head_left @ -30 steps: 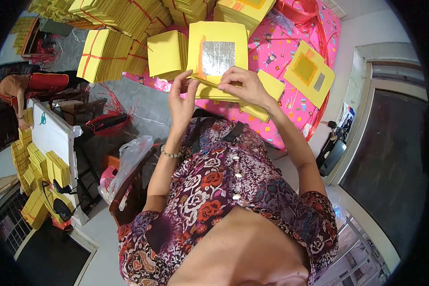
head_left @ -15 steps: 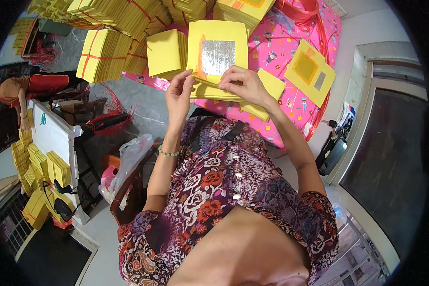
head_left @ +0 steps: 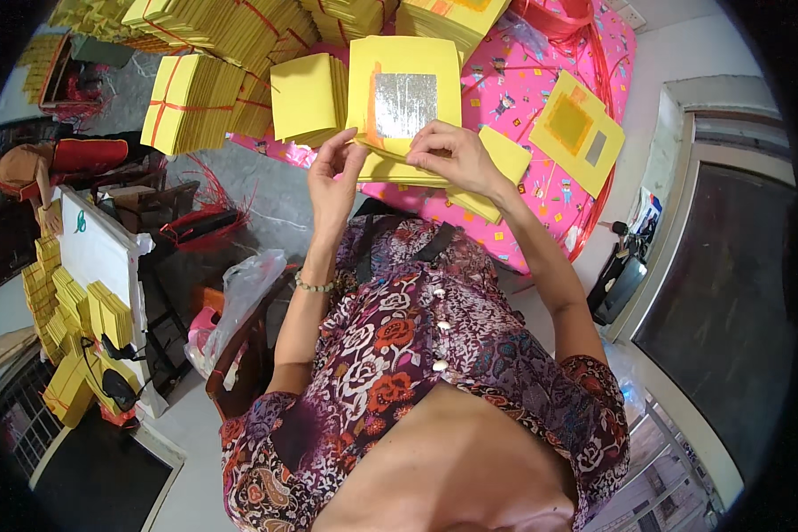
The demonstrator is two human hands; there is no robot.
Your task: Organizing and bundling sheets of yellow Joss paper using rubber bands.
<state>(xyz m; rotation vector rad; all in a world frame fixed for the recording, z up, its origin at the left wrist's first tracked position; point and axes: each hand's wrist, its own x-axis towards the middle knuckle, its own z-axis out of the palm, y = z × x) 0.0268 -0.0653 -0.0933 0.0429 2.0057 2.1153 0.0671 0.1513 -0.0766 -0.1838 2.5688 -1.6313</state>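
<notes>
Both hands meet at the near edge of a yellow paper stack (head_left: 405,133). Left hand (head_left: 335,173) has its grip partly open, with the fingers curled up and the thumb and first fingertip touching the left side of the top sheet. Right hand (head_left: 457,160) has its grip closed, pinching the near edge of the top sheet (head_left: 405,75) with the fingertips. That top sheet is yellow with a shiny silver square (head_left: 405,104) in the middle and an orange stripe beside it. A bead bracelet (head_left: 315,285) sits on the left wrist.

The stack rests on a pink cloth (head_left: 541,191) with small cartoon pictures. Just to the left of the stack is a plain yellow pile (head_left: 306,97). Under the right hand lies a folded yellow sheet (head_left: 496,173). Off to the right, well apart, a loose yellow sheet (head_left: 576,133) with an orange square lies on the cloth.

Farther back, tied yellow bundles (head_left: 191,102) with red string are heaped along the top. Down on the left, more small yellow piles (head_left: 71,306) sit near a white board (head_left: 97,257).
</notes>
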